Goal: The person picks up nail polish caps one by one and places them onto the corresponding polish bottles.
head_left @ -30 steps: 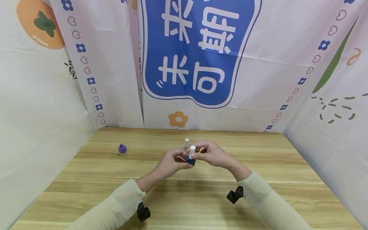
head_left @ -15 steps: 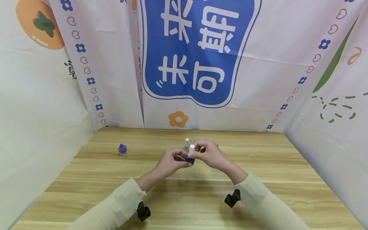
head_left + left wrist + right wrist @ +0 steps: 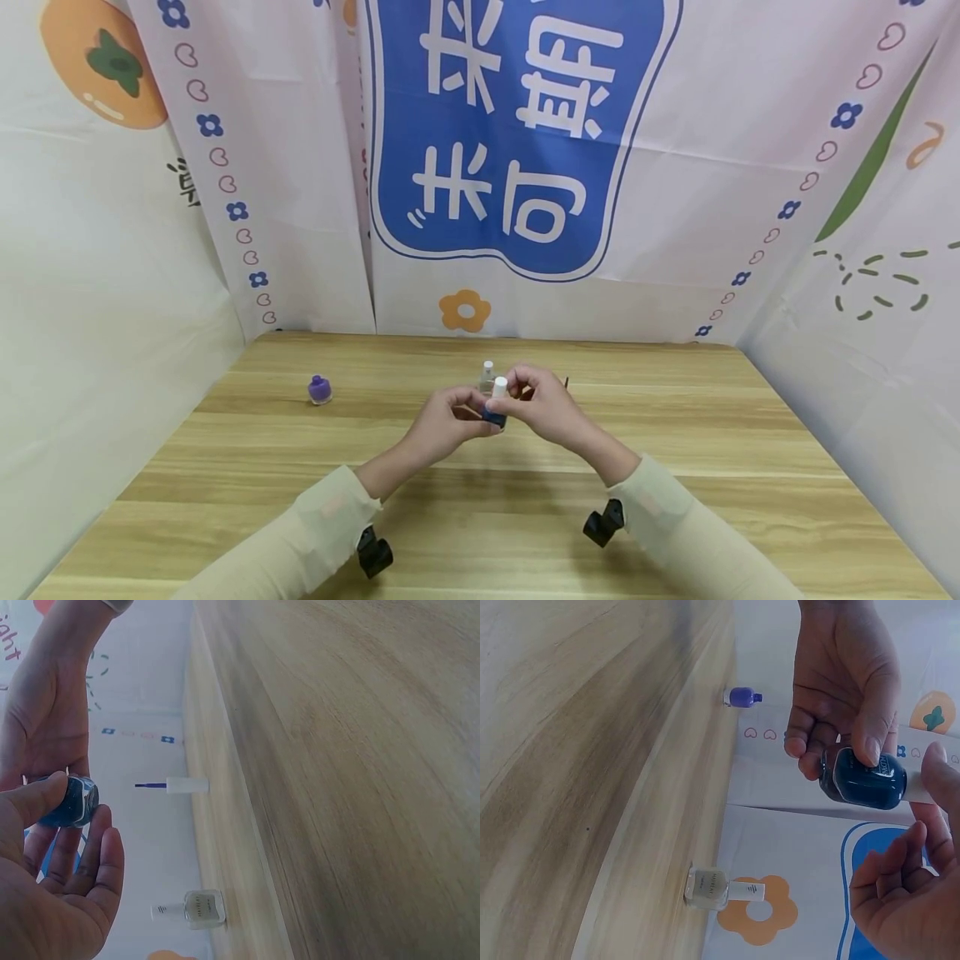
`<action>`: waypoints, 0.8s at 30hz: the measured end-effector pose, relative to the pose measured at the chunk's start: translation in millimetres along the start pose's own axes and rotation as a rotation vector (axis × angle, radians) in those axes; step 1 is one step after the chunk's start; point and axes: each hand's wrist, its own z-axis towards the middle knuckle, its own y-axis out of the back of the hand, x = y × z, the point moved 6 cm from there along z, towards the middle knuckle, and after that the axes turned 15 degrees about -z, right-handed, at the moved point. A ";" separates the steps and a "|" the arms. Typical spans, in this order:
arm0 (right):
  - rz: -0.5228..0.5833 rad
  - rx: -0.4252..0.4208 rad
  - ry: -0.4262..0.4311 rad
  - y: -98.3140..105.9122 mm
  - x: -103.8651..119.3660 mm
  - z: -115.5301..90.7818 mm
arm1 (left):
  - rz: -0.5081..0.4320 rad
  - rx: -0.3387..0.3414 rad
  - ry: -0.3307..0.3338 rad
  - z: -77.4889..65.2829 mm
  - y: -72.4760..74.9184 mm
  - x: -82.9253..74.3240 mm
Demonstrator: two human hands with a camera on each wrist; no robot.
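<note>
A dark blue-teal nail polish bottle (image 3: 866, 778) is held above the table, about upright in the head view. My left hand (image 3: 446, 423) grips its glass body between thumb and fingers. The thumb and fingers of my right hand (image 3: 551, 412) pinch its white cap (image 3: 499, 388), which sits on the bottle's neck. Whether the cap turns on the thread cannot be made out. Just behind the hands stands a pale clear nail polish bottle (image 3: 204, 909) with a white cap on.
At the table's left stands an uncapped purple nail polish bottle (image 3: 319, 390). A white cap (image 3: 187, 784) with a purple-coated brush pointing up stands on the table beyond my right hand. A printed cloth (image 3: 675, 275) walls the back of the wooden table (image 3: 480, 533).
My right hand and wrist have shifted slightly left, still at the cap. The brush tip behind that hand has come into sight. My left hand and the bottle have barely moved.
</note>
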 end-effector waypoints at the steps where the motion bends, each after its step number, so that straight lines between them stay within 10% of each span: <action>1: 0.002 0.009 0.003 -0.2 -0.2 0.2 | 0.002 -0.001 0.002 -0.1 0.1 0.1; 17: 0.004 0.260 0.151 8.8 7.1 2.4 | -0.029 0.073 -0.019 2.1 -0.7 1.7; 24: -0.048 0.240 0.132 8.5 6.5 1.4 | -0.032 0.067 0.004 0.4 -0.8 1.5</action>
